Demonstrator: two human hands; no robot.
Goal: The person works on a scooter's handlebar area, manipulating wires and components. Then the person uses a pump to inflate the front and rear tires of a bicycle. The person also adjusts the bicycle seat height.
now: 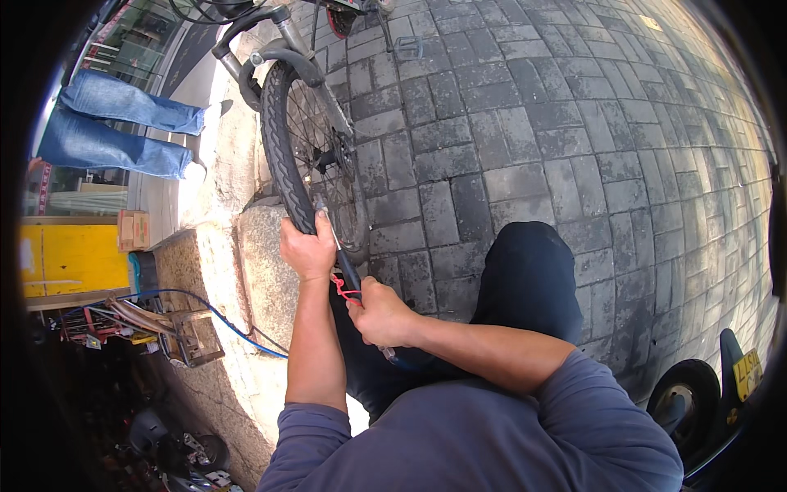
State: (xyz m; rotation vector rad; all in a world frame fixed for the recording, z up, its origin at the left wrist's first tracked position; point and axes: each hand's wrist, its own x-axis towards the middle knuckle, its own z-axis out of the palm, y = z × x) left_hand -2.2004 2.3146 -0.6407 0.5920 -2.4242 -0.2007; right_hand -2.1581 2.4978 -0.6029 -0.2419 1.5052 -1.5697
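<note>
A bicycle's front wheel with a black knobbly tyre stands upright ahead of me, between the silver fork legs. My left hand is closed round the near end of the tyre, its thumb beside a thin silver tip. My right hand grips a dark, rod-shaped tool that slants up toward the left hand. A red cord is tied round this tool. Below the right fist a metal fitting shows. The left fingers' undersides and the tool's exact contact with the wheel are hidden.
A blue hose runs from the left toward my lap. Stone steps border the wheel. Someone in jeans is at far left, near a yellow board. Grey paving lies right; a vehicle wheel stands lower right.
</note>
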